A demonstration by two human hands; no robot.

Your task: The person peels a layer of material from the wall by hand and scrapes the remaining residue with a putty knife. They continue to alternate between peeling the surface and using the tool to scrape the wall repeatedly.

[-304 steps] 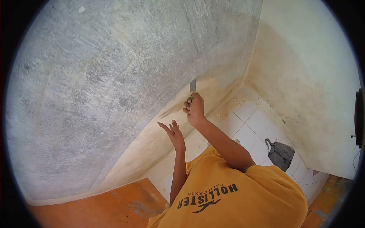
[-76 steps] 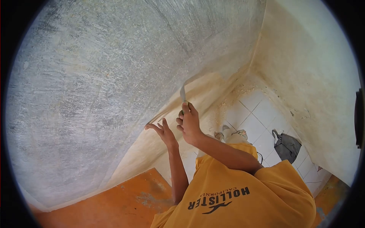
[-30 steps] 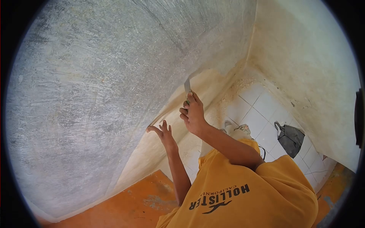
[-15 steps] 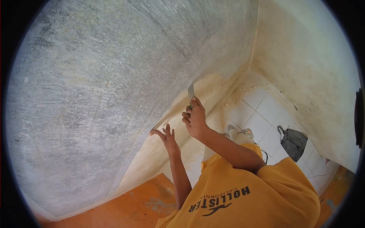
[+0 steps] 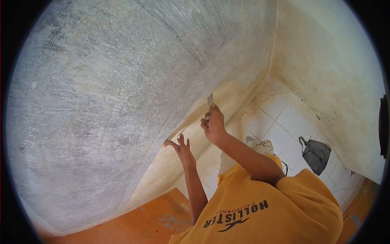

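Note:
A metal scraper (image 5: 210,99) is gripped in my right hand (image 5: 214,123), its blade pointing up against or close to the wall, where the rough grey surface (image 5: 101,101) meets a smoother beige area (image 5: 227,92). My left hand (image 5: 183,149) is lower and to the left, fingers spread, with its fingertips at the border of the grey surface. It holds nothing that I can make out. The scraper's handle is mostly hidden in my right hand.
A second beige wall (image 5: 325,61) meets the first in a corner at the right. On the white tiled floor (image 5: 278,136) lies a dark grey bag (image 5: 317,155), with crumbs along the wall's foot. An orange surface (image 5: 142,219) runs along the bottom left.
My right hand and the scraper have shifted slightly right, and the blade has tilted the other way. My left hand keeps its spread pose at the border. The whole view has shifted a little.

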